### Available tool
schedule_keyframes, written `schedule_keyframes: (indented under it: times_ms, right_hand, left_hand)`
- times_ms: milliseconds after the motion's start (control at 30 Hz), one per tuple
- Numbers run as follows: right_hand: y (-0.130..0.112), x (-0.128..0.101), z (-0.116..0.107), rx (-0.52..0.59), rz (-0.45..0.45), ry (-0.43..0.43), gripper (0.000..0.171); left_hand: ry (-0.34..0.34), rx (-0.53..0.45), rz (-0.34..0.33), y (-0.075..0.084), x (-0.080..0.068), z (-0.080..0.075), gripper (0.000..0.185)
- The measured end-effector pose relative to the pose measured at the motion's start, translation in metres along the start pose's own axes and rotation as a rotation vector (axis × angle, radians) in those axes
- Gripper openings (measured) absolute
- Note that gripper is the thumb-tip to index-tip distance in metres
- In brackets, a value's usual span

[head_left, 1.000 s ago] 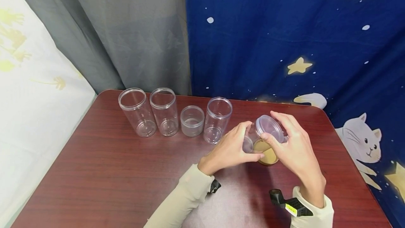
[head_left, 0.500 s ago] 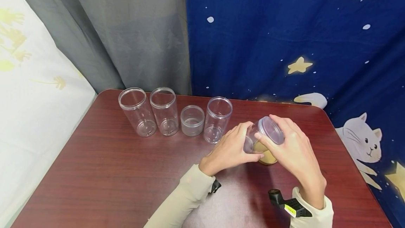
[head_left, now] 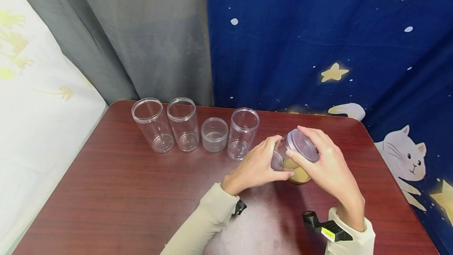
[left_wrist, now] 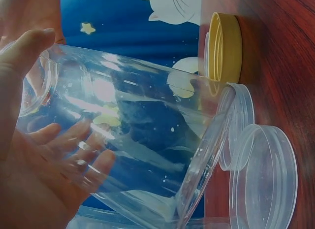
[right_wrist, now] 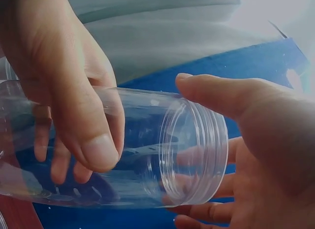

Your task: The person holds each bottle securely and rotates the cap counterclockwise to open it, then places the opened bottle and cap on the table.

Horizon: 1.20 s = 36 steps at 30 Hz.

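A clear screw-top jar [left_wrist: 142, 115] is held tilted above the table, its lidded end toward the right. My left hand [head_left: 259, 165] grips the jar's body with the thumb on the near side and the fingers behind, seen through the plastic. On the jar's mouth sits a clear lid [head_left: 302, 145], and my right hand [head_left: 330, 164] holds its rim between thumb and fingers. The right wrist view shows the lid's ridged edge [right_wrist: 209, 150] beside that thumb. Below the jar, a yellow lid [left_wrist: 226, 49] lies on the table, partly hidden in the head view.
Three tall clear jars stand lidless along the back, at far left [head_left: 155, 129], left [head_left: 184, 127] and centre [head_left: 243, 137]. A short clear jar [head_left: 214, 136] stands among them. Two loose clear lids [left_wrist: 266, 177] [left_wrist: 238, 125] lie on the red-brown table [head_left: 141, 200].
My right fingers and thumb have shifted slightly leftward around the lid's rim, and the lid's tilt has changed a little. My left hand and the standing jars stay put.
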State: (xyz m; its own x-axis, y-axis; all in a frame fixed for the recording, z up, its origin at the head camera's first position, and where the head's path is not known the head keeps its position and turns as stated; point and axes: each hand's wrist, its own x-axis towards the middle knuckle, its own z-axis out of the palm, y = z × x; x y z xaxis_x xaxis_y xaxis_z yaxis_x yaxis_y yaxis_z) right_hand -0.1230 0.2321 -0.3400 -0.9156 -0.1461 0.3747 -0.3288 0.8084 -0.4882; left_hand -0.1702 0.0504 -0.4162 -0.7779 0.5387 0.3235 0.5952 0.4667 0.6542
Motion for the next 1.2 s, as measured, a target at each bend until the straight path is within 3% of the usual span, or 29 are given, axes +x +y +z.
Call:
schedule_keyframes:
  times_ms: [567, 967, 1200]
  right_hand:
    - [0.0100, -0.0017, -0.0032, 0.202, -0.089, -0.062, 0.070]
    - [0.0102, -0.0004, -0.0032, 0.180, -0.107, -0.098, 0.076]
    - [0.0056, -0.0025, -0.0047, 0.078, -0.057, -0.004, 0.062]
  left_hand:
    - [-0.002, -0.051, 0.032, -0.0007, -0.0006, -0.0013, 0.084]
    - [-0.014, -0.013, 0.006, -0.0017, -0.0003, -0.0021, 0.086]
    - [-0.016, 0.009, 0.006, -0.0014, 0.0004, -0.0020, 0.087]
